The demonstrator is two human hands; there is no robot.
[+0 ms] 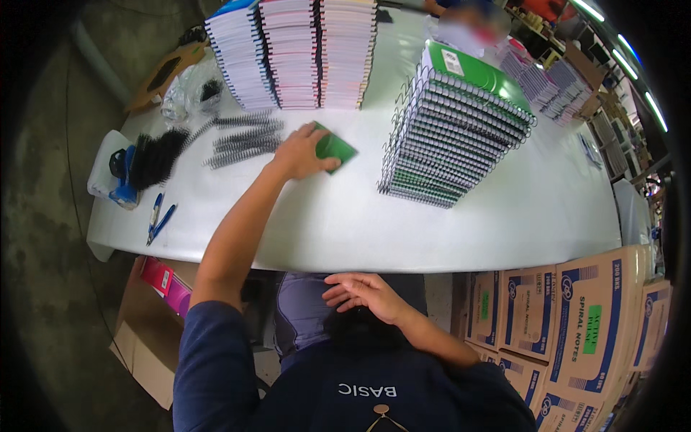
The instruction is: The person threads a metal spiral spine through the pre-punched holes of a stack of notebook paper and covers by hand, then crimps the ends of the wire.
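Observation:
My left hand [299,153] reaches over the white table with thumb and fingers closed about a small green card-like piece [337,150]. Its edges are slightly blurred, and the hand covers its left part. Loose black spiral coils [245,140] lie just left of that hand. Above my lap, short of the table's front edge, my right hand [363,297] is empty with its fingers stretched out. Right of the green piece rises a tall stack of spiral-bound notebooks [450,129] with a green cover on top.
Three tall stacks of bound books [291,57] stand at the back. Blue-handled pliers [160,219], a white container [108,169] and a bundle of black coils [158,155] are at the left. Cartons [576,317] stand below right; an open box [155,331] sits below left. Someone is across the table.

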